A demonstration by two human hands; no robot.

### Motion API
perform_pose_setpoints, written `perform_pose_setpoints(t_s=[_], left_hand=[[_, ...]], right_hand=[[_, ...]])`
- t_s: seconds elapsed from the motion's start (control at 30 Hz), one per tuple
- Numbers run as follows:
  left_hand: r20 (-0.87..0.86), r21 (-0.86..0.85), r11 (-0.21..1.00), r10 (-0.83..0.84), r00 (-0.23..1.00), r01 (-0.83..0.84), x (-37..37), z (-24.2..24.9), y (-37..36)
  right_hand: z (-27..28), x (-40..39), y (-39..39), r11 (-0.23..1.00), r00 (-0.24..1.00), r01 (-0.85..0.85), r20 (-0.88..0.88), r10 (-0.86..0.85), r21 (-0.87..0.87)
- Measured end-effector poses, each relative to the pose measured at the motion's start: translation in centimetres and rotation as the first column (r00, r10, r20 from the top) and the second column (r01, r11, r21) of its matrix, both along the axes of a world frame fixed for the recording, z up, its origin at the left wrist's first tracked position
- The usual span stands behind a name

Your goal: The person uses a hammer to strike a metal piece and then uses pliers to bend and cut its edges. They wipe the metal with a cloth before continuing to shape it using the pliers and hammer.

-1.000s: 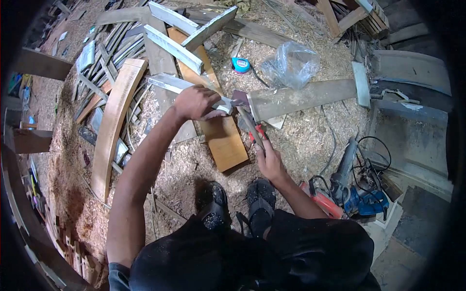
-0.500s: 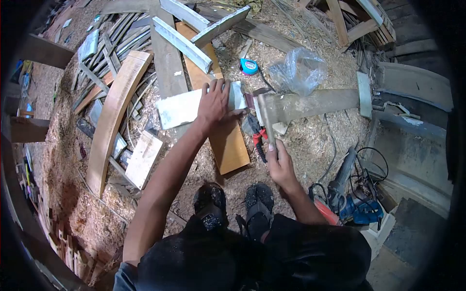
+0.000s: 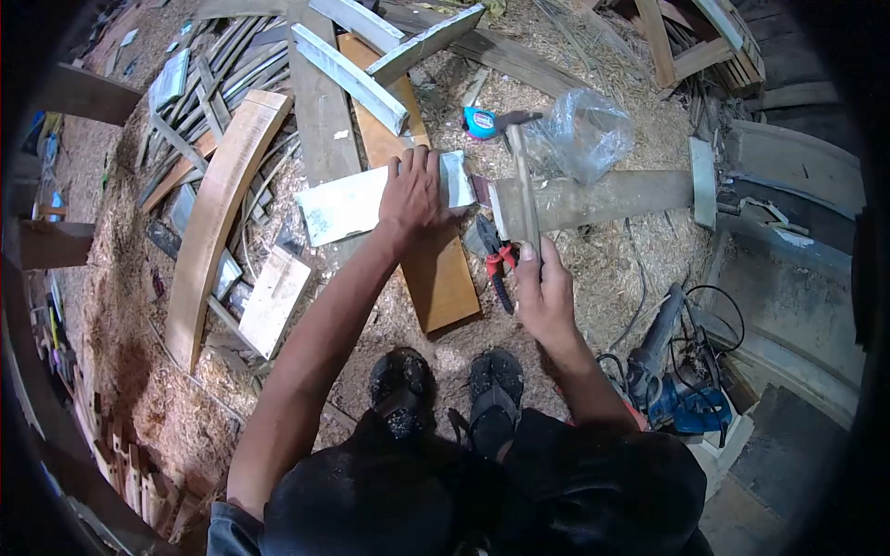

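Where the view looks straight down, two dark shoes [image 3: 450, 387] stand on a floor thick with sawdust [image 3: 371, 324], and a blue and grey power tool [image 3: 672, 375] with tangled cord lies near the right foot. Just ahead, the right hand [image 3: 547, 295] is wrapped tight around the wooden handle of a hammer [image 3: 521, 176], whose shaft runs away from the person so that the dark head is up by the tape. Red-handled pliers [image 3: 496, 264] lie on the floor just left of that hand. The left hand [image 3: 413, 195] presses flat, fingers spread, on a pale, whitish board [image 3: 348, 206] with a scuffed, dusty face; the board lies across a brown plank [image 3: 436, 269] and its right end meets the end of a grey beam [image 3: 603, 199] that runs off to the right. The two hands are apart, with the pliers between them. A curved plank [image 3: 218, 222] arcs along the left, with a small pale block [image 3: 271, 301] beside it. Farther off, a blue tape measure [image 3: 479, 121] and a crumpled clear bag [image 3: 584, 134] sit in the shavings, and loose offcuts [image 3: 348, 74] pile up beyond. No writing can be read on anything.
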State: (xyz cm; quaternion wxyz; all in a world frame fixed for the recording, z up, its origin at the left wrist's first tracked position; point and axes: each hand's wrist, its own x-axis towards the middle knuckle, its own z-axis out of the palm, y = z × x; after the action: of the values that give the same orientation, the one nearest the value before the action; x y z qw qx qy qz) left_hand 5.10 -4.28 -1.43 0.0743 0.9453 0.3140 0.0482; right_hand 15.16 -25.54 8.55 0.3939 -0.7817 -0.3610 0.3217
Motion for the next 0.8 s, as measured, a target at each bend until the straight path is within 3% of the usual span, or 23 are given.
perform_pose_setpoints(t_s=[0.07,0.1,0.13,0.3,0.4,0.43,0.53,0.57,0.67,0.7,0.8], left_hand=[[-0.008,-0.008,1.0,0.0,1.0,0.0,0.1,0.0,-0.3],[-0.016,-0.022,1.0,0.001,1.0,-0.002,0.2,0.4,-0.4],[-0.023,-0.031,1.0,0.002,1.0,-0.003,0.3,0.8,-0.2],[-0.012,0.042,0.999,0.004,1.0,-0.003,0.1,0.0,-0.1],[-0.003,0.046,0.999,-0.002,1.0,0.002,0.0,0.2,-0.2],[-0.001,0.039,0.999,-0.001,1.0,0.001,0.1,0.4,-0.2],[-0.025,-0.008,1.0,0.013,1.0,-0.013,0.2,0.3,-0.1],[-0.013,-0.007,1.0,0.013,1.0,-0.014,0.0,0.2,-0.3],[0.039,0.032,0.999,0.005,0.999,-0.006,0.2,-0.2,0.1],[0.055,0.058,0.998,0.0,0.998,-0.003,0.2,-0.8,0.3],[0.039,0.037,0.999,-0.003,0.999,0.001,0.0,-0.1,0.2]], right_hand=[[0.2,0.0,0.1,0.99,1.0,-0.015,0.013,0.017,-0.143],[-0.5,0.3,-0.2,0.961,0.974,-0.15,0.129,0.184,-0.234],[-0.9,0.6,-0.6,0.945,0.964,-0.219,0.096,0.248,-0.243],[0.9,0.2,-0.2,0.997,0.998,0.006,0.062,-0.001,-0.08],[-0.9,1.8,-0.1,0.995,0.988,-0.082,0.123,0.089,-0.056],[-0.5,2.3,0.3,0.975,0.998,-0.037,-0.056,0.026,-0.217],[-0.6,3.0,0.4,0.999,1.0,0.008,0.0,-0.008,-0.052],[-0.3,3.1,0.4,0.994,0.998,0.058,-0.007,-0.059,-0.09],[-4.2,3.3,-1.2,0.979,0.943,-0.183,0.267,0.201,-0.09],[-2.5,2.8,-0.9,0.963,0.955,-0.202,0.184,0.234,-0.177],[0.5,1.3,-0.1,0.984,0.998,-0.005,0.061,0.016,-0.175]])
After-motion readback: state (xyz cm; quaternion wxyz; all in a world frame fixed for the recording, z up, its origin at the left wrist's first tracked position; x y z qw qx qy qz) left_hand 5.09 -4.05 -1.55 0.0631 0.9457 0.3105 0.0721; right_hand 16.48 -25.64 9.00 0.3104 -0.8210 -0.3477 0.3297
